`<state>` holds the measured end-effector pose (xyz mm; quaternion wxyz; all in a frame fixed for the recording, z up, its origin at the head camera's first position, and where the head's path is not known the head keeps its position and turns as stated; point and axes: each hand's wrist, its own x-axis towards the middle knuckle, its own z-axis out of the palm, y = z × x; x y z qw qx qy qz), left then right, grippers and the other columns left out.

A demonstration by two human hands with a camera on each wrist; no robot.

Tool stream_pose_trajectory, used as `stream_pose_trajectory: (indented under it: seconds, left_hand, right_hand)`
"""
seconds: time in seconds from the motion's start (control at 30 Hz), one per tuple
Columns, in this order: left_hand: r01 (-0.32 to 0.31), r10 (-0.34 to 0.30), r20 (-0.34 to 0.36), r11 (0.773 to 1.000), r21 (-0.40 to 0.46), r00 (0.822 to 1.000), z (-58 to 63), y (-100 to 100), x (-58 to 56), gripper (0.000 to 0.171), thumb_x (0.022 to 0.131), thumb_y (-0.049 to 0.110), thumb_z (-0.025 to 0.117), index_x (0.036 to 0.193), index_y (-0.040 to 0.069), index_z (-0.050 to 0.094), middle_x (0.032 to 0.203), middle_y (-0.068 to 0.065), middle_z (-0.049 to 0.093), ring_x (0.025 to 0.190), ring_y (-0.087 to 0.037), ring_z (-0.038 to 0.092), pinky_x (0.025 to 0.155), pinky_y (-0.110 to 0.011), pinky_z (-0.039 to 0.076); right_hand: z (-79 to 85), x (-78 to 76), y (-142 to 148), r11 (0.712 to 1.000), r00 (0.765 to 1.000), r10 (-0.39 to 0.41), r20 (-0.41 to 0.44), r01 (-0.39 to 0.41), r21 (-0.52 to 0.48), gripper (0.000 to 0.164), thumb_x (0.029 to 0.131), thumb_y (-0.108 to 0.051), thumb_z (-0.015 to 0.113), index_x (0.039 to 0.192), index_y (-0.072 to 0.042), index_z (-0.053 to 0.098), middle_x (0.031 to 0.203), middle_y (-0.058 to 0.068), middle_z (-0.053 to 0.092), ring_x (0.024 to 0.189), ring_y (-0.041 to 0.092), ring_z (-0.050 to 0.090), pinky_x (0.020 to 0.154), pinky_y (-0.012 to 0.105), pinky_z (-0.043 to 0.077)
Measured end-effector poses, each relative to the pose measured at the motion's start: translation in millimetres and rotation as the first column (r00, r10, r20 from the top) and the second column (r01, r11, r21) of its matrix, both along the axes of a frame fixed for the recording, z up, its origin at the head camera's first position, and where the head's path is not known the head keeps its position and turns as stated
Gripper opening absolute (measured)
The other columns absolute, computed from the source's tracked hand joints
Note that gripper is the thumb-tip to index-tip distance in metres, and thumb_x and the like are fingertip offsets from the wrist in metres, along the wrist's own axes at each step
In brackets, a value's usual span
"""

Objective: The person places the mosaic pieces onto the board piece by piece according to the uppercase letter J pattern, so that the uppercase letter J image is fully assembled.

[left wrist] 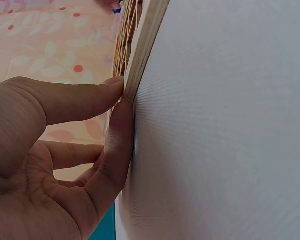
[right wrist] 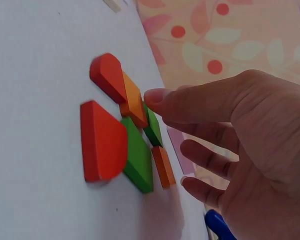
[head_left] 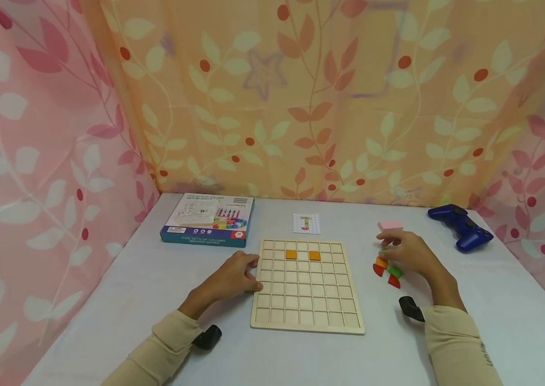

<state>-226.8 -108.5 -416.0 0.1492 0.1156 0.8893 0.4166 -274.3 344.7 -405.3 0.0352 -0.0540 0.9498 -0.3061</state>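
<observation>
A square wooden grid board [head_left: 307, 328] lies flat, with two orange square tiles [head_left: 291, 254] in its upper part. My left hand [head_left: 231, 276] holds the board's left edge, thumb and index finger right at the rim [left wrist: 142, 55]. My right hand [head_left: 409, 252] is over a small cluster of coloured blocks, fingers bent and thumb tip close above them. In the right wrist view the cluster shows red rounded blocks [right wrist: 102, 142], green slanted blocks [right wrist: 137, 157] and orange blocks [right wrist: 133, 100]. Nothing shows between the right fingertips; the index fingertip is hidden behind the thumb.
A pattern card [head_left: 306, 223] with a coloured hook shape lies behind the board. A teal-edged toy box [head_left: 207, 220] sits at the back left. A pink block [head_left: 390, 225] is just beyond the right hand, and a blue game controller [head_left: 460, 228] at the far right. Patterned curtains surround the table.
</observation>
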Motion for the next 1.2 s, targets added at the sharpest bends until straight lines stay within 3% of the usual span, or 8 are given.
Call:
stream_pose_trajectory:
  seconds: [0.27, 0.47, 0.8, 1.2]
  left_hand:
    - [-0.006, 0.006, 0.006, 1.0, -0.01, 1.0, 0.6, 0.1, -0.9, 0.08, 0.085, 0.009, 0.089, 0.154, -0.003, 0.051, 0.119, -0.01, 0.053, 0.089, -0.016, 0.063, 0.076, -0.029, 0.057]
    - [-0.007, 0.007, 0.002, 1.0, -0.013, 1.0, 0.5, -0.2, -1.1, 0.079, 0.085, 0.007, 0.089, 0.153, -0.003, 0.051, 0.119, -0.01, 0.053, 0.09, -0.016, 0.063, 0.076, -0.028, 0.057]
    - [-0.01, 0.01, 0.002, 1.0, -0.015, 1.0, 2.9, 1.0, 0.0, 0.078, 0.086, 0.006, 0.088, 0.153, -0.003, 0.051, 0.119, -0.01, 0.053, 0.089, -0.015, 0.064, 0.076, -0.028, 0.057]
    - [-0.009, 0.009, -0.001, 1.0, -0.014, 1.0, 1.1, 1.6, -1.2, 0.078, 0.086, 0.007, 0.089, 0.153, -0.003, 0.051, 0.12, -0.01, 0.054, 0.089, -0.015, 0.064, 0.077, -0.027, 0.057]
  right_hand:
    - [2.6, 3.6, 12.1, 1.0, 0.997, -0.015, 0.073, 0.015, -0.002, 0.051, 0.094, -0.021, 0.079, 0.139, 0.0, 0.065, 0.121, 0.02, 0.069, 0.104, 0.03, 0.064, 0.086, 0.037, 0.057]
    - [3.6, 5.1, 17.0, 1.0, 0.994, -0.026, 0.105, 0.027, -0.003, 0.048, 0.096, -0.02, 0.077, 0.138, 0.0, 0.066, 0.117, 0.017, 0.068, 0.1, 0.028, 0.062, 0.083, 0.032, 0.054]
    - [3.9, 5.5, 14.6, 0.999, 0.989, -0.051, 0.135, 0.052, 0.002, 0.046, 0.097, -0.022, 0.076, 0.136, 0.0, 0.067, 0.114, 0.016, 0.068, 0.099, 0.028, 0.062, 0.083, 0.032, 0.055]
    - [3.0, 2.0, 7.2, 0.998, 0.993, -0.05, 0.111, 0.045, 0.043, 0.05, 0.098, -0.028, 0.076, 0.136, 0.002, 0.067, 0.115, 0.019, 0.07, 0.103, 0.032, 0.062, 0.09, 0.042, 0.056]
